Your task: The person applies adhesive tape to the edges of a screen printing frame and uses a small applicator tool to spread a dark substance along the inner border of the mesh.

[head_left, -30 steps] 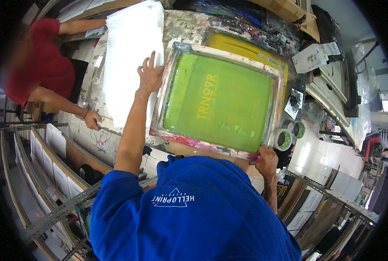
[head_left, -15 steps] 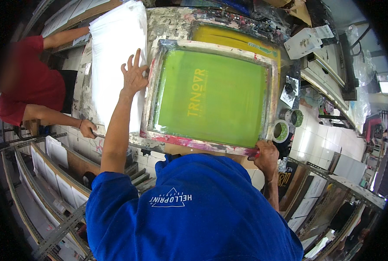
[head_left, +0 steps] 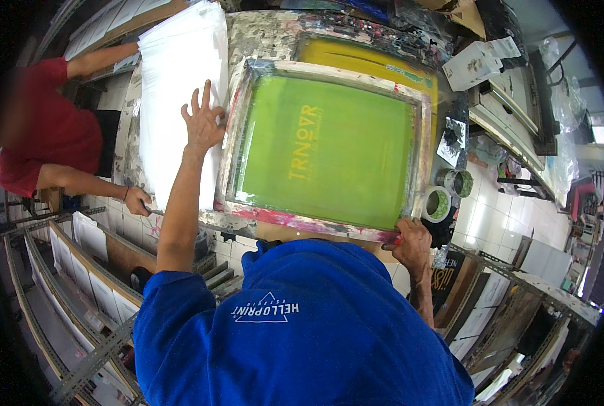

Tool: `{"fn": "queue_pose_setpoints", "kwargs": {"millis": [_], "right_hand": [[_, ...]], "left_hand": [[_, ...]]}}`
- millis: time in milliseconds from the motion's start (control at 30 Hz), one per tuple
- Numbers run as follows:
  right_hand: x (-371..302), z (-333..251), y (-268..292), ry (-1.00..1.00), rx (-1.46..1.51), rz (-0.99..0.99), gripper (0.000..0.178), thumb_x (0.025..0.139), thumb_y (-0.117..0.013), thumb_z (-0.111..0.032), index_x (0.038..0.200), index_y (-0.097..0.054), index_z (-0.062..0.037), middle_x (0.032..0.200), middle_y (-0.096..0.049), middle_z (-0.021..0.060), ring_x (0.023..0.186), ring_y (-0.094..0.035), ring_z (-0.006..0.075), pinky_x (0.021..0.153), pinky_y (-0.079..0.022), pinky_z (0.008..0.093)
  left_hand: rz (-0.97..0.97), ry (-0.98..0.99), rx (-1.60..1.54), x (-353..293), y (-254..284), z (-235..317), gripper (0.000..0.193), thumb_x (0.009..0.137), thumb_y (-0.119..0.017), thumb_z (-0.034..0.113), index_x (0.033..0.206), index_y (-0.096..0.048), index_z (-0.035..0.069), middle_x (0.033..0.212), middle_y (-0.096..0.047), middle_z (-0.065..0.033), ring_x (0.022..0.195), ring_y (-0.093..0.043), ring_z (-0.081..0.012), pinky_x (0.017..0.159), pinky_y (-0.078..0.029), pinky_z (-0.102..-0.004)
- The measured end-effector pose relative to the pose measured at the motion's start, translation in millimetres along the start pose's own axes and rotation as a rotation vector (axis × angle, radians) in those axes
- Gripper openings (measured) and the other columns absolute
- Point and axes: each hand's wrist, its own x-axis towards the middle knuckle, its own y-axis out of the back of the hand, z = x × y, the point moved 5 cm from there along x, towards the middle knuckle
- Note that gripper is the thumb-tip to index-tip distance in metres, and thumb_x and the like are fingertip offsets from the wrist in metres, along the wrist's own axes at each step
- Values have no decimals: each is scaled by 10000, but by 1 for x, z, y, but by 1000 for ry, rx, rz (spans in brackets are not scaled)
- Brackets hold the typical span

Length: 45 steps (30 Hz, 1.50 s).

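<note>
A wooden-framed printing screen (head_left: 244, 213) with a green mesh and yellow lettering lies before me on a paint-stained table. My right hand (head_left: 411, 242) is closed around its near right corner. At the screen's left edge is my left hand (head_left: 204, 125), above a long stack of white sheets (head_left: 180, 61). Three of its fingers are spread upward, while index finger and thumb bend together. What they pinch, if anything, is too small to make out. Part of a second screen (head_left: 342, 51), with a yellow mesh, shows behind the first.
At the left a co-worker in a red shirt (head_left: 45, 128) has one hand by the sheets' far end and the other at the table's near edge. Tubs with green residue (head_left: 438, 204) stand at right, below a white carton (head_left: 473, 65). Racks (head_left: 85, 284) flank me.
My left hand has shifted slightly left. The screen's left end has moved a little left and away from me. My right hand stays at its corner.
</note>
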Motion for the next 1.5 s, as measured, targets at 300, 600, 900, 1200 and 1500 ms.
{"fn": "queue_pose_setpoints", "kwargs": {"millis": [300,600,900,1200,1500], "right_hand": [[6,7,-18,-3,-64,1,528,503,-922,-254,883,-615,-55,870,-622,93,862,-605,327,735,-494,438],[7,12,-19,-13,-45,-25,519,515,-921,-234,898,-620,-55,891,-631,104,871,-603,335,745,-493,431],[6,13,-21,-37,6,-12,598,500,-926,-190,989,-612,-48,947,-636,112,926,-598,339,802,-479,436],[4,12,-21,-25,41,47,624,467,-920,-188,984,-603,-41,950,-632,120,916,-590,350,800,-477,443],[2,12,-22,-36,34,54,587,488,-912,-187,968,-609,-38,925,-636,122,893,-589,353,786,-474,443]], "left_hand": [[169,-3,-181,-23,30,-7,449,745,-814,177,1183,-719,204,1656,-166,-147,1480,-175,-420,1108,-184,-608],[286,140,-325,-127,48,63,462,857,-705,311,1291,-659,160,1618,-234,-202,1436,-244,-433,1106,-198,-580],[258,207,-400,-204,29,116,548,859,-689,455,1287,-646,115,1552,-372,-214,1397,-333,-411,1091,-230,-538],[252,113,-393,-207,14,119,571,874,-628,529,1268,-663,116,1465,-500,-173,1334,-439,-367,1096,-265,-504],[217,58,-397,-208,17,118,647,836,-631,635,1208,-696,109,1418,-549,-144,1306,-471,-332,1100,-251,-497]]}}
